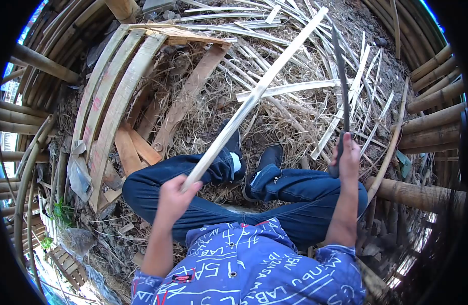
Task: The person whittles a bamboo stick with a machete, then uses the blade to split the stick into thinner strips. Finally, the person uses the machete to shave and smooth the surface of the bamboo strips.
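Observation:
Closed round the near end of a long pale bamboo strip [255,96], my left hand [176,197] rests close over my left thigh. The strip slants up and away to the right, its far end near the top of the view. My right hand [348,156] grips the dark handle of a long machete [342,81] above my right knee. Its narrow dark blade points forward, the tip close to the strip's far end. Beneath the raised strip, a shorter split piece [295,89] lies across the litter.
A slatted wooden crate [112,91] stands at my left, with loose boards [191,94] beside it. Split bamboo pieces [363,91] and dry shavings cover the ground ahead. Bamboo pole walls [437,96] curve along both sides; a thick pole [417,194] lies by my right knee.

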Tool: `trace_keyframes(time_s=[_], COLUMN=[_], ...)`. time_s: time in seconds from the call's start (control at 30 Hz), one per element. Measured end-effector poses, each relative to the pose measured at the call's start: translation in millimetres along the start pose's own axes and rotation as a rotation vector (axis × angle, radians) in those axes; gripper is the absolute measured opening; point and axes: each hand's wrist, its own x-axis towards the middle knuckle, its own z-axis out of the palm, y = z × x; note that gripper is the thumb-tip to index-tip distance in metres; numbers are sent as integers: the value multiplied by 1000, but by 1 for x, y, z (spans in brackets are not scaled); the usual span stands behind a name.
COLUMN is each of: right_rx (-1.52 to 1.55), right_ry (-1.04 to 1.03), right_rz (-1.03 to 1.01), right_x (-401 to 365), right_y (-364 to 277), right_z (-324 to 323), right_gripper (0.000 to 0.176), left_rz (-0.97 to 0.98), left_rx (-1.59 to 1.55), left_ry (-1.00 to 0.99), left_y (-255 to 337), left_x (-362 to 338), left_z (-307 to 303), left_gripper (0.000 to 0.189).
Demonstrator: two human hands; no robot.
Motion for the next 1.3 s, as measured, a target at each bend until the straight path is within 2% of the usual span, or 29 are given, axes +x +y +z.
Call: trace_keyframes(time_s=[0.03, 0.07, 0.1, 0.13, 0.23, 0.33, 0.37, 0.43, 0.53, 0.57, 0.6, 0.67, 0.7, 0.8, 0.83, 0.9, 1.07, 1.13, 1.2, 1.27, 1.3], right_rx=[86, 101, 139, 176, 276, 333, 350, 325, 303, 275, 247, 279, 263, 189, 119, -59, -226, -289, -338, -364, -363], right_ry=[-38, -53, -73, -95, -200, -298, -308, -329, -358, -360, -362, -356, -338, -324, -337, -344, -488, -569, -578, -541, -542], right_rz=[52, 52, 76, 101, 201, 296, 318, 322, 315, 277, 239, 226, 193, 143, 31, -196, -220, -286, -313, -460, -457], right_x=[-7, -14, -18, -23, -40, -54, -58, -61, -64, -66, -68, -74, -80, -91, -93, -93, -91, -88, -86, -86, -86], right_y=[2, 3, 10, 17, 31, 46, 48, 52, 51, 50, 49, 42, 38, 38, 39, 42, 22, 17, 15, 16, 15], right_z=[10, 23, 32, 40, 57, 65, 68, 72, 75, 76, 78, 81, 84, 87, 89, 95, 105, 108, 113, 118, 120], right_gripper=[52, 53, 53, 53, 52, 51, 50, 49, 45, 44, 43, 40, 36, 31, 32, 33, 39, 43, 45, 45, 45], left_rz=[-56, 13, 124, 95, 17, -85, -99, -166, -187, -128, -126, -393, -416, -414, -421, -408, -368, -316, -339, -248, -229], left_rx=[-179, -235, -164, -287, -464, -554, -553, -705, -803, -796, -797, -908, -803, -890, -856, -908, -1026, -1096, -1117, -848, -740], left_ry=[-120, -198, -277, -421, -799, -999, -1005, -969, -1004, -980, -982, -990, -849, -868, -819, -841, -852, -732, -707, -790, -730], left_y=[17, 18, 32, 31, 18, -8, -13, -18, -22, -22, -19, -10, 2, 11, 23, 25, 25, 30, 23, 6, 12], left_x=[12, 25, 32, 40, 41, 37, 32, 27, 34, 36, 41, 52, 51, 48, 42, 38, 22, 9, 8, 14, 10], left_z=[15, 32, 43, 54, 60, 58, 60, 66, 76, 81, 81, 81, 85, 81, 80, 76, 66, 65, 64, 63, 60], left_gripper=[26, 30, 39, 49, 55, 58, 58, 41, 40, 29, 29, 22, 17, 17, 18, 21, 30, 36, 31, 25, 22])
